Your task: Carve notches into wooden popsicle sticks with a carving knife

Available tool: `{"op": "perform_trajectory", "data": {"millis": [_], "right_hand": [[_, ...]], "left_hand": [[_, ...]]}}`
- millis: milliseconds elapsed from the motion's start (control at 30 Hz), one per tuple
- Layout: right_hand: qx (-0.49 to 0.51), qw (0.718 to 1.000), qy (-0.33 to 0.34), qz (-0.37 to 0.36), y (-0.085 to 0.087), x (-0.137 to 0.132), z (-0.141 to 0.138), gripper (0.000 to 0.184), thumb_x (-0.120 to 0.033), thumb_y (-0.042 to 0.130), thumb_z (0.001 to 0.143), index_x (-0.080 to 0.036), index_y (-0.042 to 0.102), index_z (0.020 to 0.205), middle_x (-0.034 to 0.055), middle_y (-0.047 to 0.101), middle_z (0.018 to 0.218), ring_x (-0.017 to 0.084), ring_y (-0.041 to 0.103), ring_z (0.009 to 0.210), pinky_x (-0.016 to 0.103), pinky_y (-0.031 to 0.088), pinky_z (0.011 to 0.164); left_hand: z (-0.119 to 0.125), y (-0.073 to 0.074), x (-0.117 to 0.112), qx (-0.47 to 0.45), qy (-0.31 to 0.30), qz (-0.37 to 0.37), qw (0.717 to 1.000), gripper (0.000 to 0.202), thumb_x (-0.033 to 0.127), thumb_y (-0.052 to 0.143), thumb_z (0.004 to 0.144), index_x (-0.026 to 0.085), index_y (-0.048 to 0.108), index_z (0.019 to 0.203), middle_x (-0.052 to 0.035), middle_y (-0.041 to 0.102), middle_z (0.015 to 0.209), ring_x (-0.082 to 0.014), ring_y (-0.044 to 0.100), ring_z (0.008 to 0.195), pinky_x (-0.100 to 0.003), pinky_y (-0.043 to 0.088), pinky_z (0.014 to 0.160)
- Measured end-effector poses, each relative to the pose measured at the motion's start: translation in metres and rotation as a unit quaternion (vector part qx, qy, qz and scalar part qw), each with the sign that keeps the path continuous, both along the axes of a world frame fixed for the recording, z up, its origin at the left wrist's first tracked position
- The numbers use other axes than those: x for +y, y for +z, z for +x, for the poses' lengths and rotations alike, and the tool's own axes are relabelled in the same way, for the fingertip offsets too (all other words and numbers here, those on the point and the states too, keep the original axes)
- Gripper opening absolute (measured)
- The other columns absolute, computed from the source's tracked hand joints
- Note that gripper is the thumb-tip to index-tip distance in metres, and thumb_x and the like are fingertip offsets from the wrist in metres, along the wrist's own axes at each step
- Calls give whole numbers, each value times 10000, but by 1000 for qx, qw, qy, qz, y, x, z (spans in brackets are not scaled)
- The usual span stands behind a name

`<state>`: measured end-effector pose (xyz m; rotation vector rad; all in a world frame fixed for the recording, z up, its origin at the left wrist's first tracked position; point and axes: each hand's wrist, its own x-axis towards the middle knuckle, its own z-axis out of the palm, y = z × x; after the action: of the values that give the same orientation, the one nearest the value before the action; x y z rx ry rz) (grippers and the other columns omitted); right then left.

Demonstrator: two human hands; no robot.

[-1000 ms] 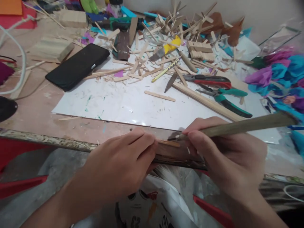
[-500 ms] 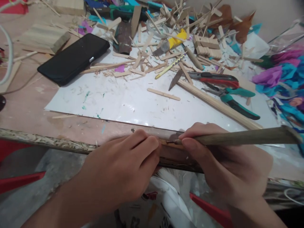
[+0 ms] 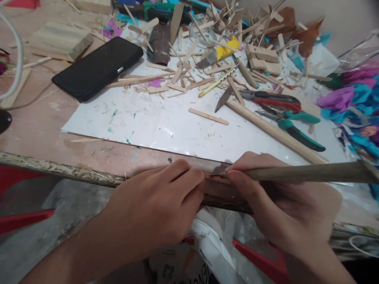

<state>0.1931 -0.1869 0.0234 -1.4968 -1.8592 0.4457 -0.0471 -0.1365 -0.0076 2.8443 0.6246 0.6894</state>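
My right hand (image 3: 284,209) is closed in a pen-like grip round a wooden-handled tool (image 3: 302,172). The handle points off to the right and widens at its end. A thin dark tip at its left end meets the brownish table edge near my left fingers. My left hand (image 3: 166,201) lies at that same edge, its fingers curled and pressed together. Whatever those fingers pinch is hidden beneath them. The two hands are a short gap apart.
A white sheet (image 3: 148,126) bears a loose craft stick (image 3: 209,116), green-handled pliers (image 3: 302,126), a red and black utility knife (image 3: 269,98) and a long wooden handle (image 3: 278,132). A black phone (image 3: 97,69) lies left. Piled sticks (image 3: 231,19) fill the back.
The whole view has shifted slightly, so the table things sit a little further right and higher. Both hands keep their grips and nearly the same places at the edge.
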Motion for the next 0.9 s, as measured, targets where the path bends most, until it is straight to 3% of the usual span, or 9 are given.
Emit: {"op": "perform_trajectory", "data": {"millis": [267, 367, 467, 567, 900], "right_hand": [[-38, 999, 25, 11, 3, 1, -6, 147, -148, 702, 1075, -271, 703, 995, -54, 757, 851, 101, 687, 679, 245, 512, 626], [-28, 999, -22, 20, 2, -2, -4, 156, -157, 701, 1085, -284, 715, 996, -52, 778, 878, 123, 710, 725, 261, 515, 629], [4, 998, -51, 27, 1, -6, -1, 159, -164, 687, 1100, -296, 717, 1016, -54, 773, 899, 125, 722, 764, 240, 522, 619], [-12, 999, -26, 21, 1, -9, 0, 174, -136, 648, 1107, -304, 689, 1082, -56, 750, 905, 121, 722, 766, 216, 578, 689], [-36, 999, 18, -30, -1, -11, 1, 136, -186, 633, 1150, -319, 662, 1142, -49, 729, 910, 122, 703, 736, 217, 590, 674]], "left_hand": [[-2, -3, -1, -3, -2, 18, 1000, 212, 211, 684, 1130, 76, 759, 1276, -118, 792, 1260, -289, 699, 1069, -448, 618, 759], [-2, -3, -1, -5, -4, 31, 1000, 217, 189, 612, 1158, 71, 757, 1268, -121, 799, 1237, -285, 709, 1058, -448, 642, 844], [-1, -4, 0, -10, -6, 32, 999, 207, 181, 599, 1160, 88, 771, 1227, -101, 805, 1195, -271, 714, 1024, -427, 639, 794], [1, -4, -1, -15, 5, 19, 1000, 192, 188, 633, 1141, 105, 795, 1203, -76, 803, 1150, -275, 715, 1003, -438, 625, 725], [5, 1, -1, -36, 22, -8, 999, 254, 125, 586, 1137, 132, 840, 1131, -32, 815, 1094, -227, 742, 959, -392, 653, 761]]}}
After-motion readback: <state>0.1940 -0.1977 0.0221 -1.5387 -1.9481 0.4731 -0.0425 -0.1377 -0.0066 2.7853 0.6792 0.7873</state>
